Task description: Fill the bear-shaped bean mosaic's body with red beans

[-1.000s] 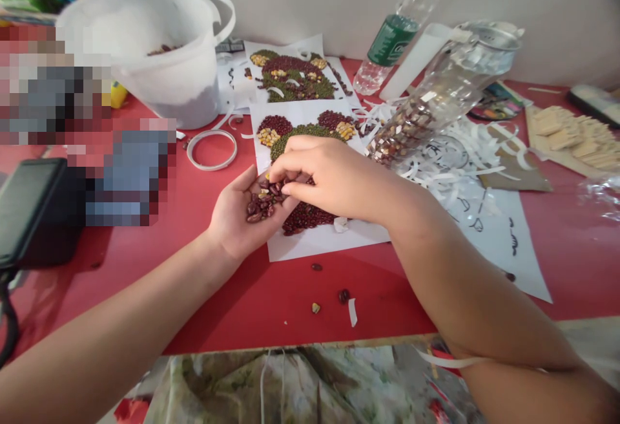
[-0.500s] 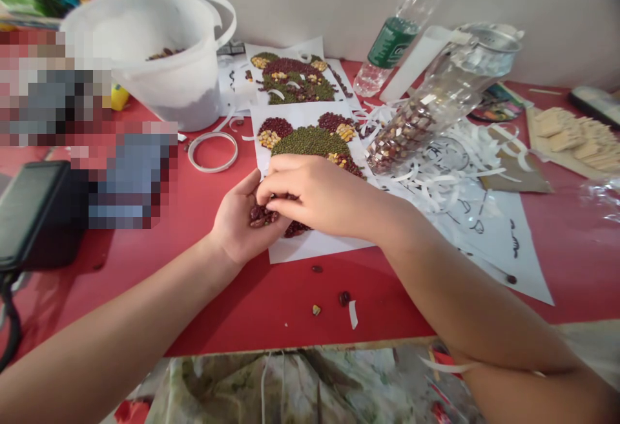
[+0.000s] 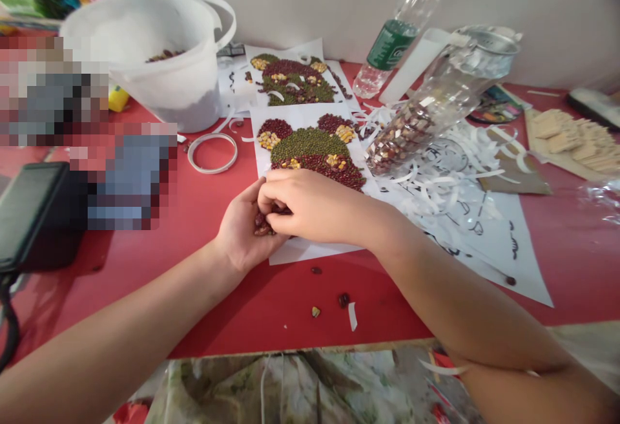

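My left hand (image 3: pixel 241 232) lies palm up at the left edge of a white sheet (image 3: pixel 310 251) and cups a small heap of dark red beans (image 3: pixel 263 223). My right hand (image 3: pixel 310 207) rests over that palm with its fingertips pinched into the beans. Just beyond my hands the sheet carries a seed picture (image 3: pixel 312 148) made of green, dark red and yellow seeds. A second seed picture (image 3: pixel 290 78) lies farther back.
A white bucket (image 3: pixel 159 55) holding some beans stands at back left, with a white ring (image 3: pixel 212 152) in front of it. A tilted clear bottle of mixed beans (image 3: pixel 426 117) and a water bottle (image 3: pixel 402 30) stand at right among paper strips. Loose beans (image 3: pixel 343 298) lie near the table's front edge.
Both hands have slid toward me along the sheet, uncovering more of the seed picture. My right hand has closed further over the beans in my left palm.
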Demonstrator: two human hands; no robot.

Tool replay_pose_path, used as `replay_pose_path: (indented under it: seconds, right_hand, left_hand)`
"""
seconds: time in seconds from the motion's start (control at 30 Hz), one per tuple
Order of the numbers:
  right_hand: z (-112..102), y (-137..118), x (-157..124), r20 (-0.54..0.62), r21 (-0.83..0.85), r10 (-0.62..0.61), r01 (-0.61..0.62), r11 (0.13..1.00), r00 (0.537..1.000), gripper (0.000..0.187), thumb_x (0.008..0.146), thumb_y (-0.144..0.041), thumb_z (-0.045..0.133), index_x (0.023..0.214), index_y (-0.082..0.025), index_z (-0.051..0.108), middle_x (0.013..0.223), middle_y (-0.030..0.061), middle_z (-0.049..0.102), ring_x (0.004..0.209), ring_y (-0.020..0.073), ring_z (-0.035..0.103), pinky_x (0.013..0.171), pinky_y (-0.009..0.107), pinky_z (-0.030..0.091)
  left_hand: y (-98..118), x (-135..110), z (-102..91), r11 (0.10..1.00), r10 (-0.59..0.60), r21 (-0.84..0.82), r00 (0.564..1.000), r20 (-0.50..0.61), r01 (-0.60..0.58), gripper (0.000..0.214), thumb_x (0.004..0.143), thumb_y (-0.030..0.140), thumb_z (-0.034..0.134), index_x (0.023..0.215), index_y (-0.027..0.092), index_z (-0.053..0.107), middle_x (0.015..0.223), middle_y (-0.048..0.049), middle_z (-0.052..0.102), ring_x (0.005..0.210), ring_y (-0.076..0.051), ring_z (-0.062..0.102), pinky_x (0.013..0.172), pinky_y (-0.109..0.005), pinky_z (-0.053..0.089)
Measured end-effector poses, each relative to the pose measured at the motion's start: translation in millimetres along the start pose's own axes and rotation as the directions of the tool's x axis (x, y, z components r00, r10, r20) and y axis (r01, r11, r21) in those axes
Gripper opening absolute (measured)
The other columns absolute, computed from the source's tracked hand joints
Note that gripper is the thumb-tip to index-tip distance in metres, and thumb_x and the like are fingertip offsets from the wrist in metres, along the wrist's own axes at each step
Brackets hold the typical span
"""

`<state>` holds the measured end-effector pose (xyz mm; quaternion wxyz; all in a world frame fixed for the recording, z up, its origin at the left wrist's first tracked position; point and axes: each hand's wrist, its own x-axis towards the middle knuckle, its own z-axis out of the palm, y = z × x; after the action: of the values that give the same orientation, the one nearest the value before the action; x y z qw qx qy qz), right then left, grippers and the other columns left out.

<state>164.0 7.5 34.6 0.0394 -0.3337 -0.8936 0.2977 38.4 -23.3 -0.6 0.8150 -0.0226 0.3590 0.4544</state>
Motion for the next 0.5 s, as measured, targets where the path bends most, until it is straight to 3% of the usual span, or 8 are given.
replay_pose_path:
  seconds: [0.13, 0.27, 0.4, 0.5]
  right_hand:
    - [3.2, 0.8, 1.6, -0.007, 0.025, 0.000, 0.000, 1.000, 1.000, 0.014, 0.084, -0.014, 0.051, 0.070, -0.018, 0.049, 0.087, 0.0013, 0.054, 0.072, 0.0113, 0.044, 0.067, 0.030, 0.026]
    - [-1.7, 3.2, -0.1, -0.076, 0.066, -0.015, 0.020, 0.998, 0.997, 0.012, 0.084, -0.013, 0.051, 0.074, -0.019, 0.050, 0.087, 0.0006, 0.054, 0.073, 0.0108, 0.044, 0.067, 0.028, 0.029]
    - [-20.0, 12.3, -8.4, -0.216, 0.099, -0.039, 0.062, 0.993, 0.976, 0.009, 0.082, -0.012, 0.053, 0.078, -0.019, 0.053, 0.089, -0.0002, 0.055, 0.073, 0.0094, 0.045, 0.067, 0.026, 0.032]
    - [-31.9, 22.2, -13.4, -0.136, 0.057, 0.005, 0.003, 0.998, 0.991, 0.008, 0.081, -0.012, 0.055, 0.075, -0.018, 0.056, 0.084, -0.0007, 0.055, 0.069, 0.0089, 0.044, 0.065, 0.026, 0.031]
  left_hand:
    - [-0.7, -1.1, 0.1, 1.000, -0.015, 0.003, 1.000, 0.010, 0.015, 0.058, 0.104, 0.026, 0.025, 0.054, 0.015, 0.052, 0.044, 0.0002, 0.055, 0.031, -0.003, 0.044, 0.035, -0.010, 0.039]
    - [0.8, -0.7, 2.1, 0.999, 0.025, -0.030, 1.000, -0.016, -0.025, 0.053, 0.103, 0.022, 0.026, 0.059, 0.016, 0.055, 0.049, -0.0012, 0.060, 0.042, -0.006, 0.058, 0.046, -0.012, 0.051]
    - [9.5, 2.3, 4.8, 0.990, 0.104, -0.091, 0.995, -0.011, -0.105, 0.042, 0.104, 0.031, 0.028, 0.103, 0.011, 0.065, 0.083, -0.0078, 0.075, 0.086, -0.017, 0.076, 0.076, -0.024, 0.063]
    - [19.9, 2.2, 5.6, 0.968, 0.221, -0.121, 0.975, 0.018, -0.218, 0.046, 0.104, 0.032, 0.027, 0.134, 0.008, 0.053, 0.116, -0.0121, 0.074, 0.115, -0.020, 0.070, 0.096, -0.030, 0.059]
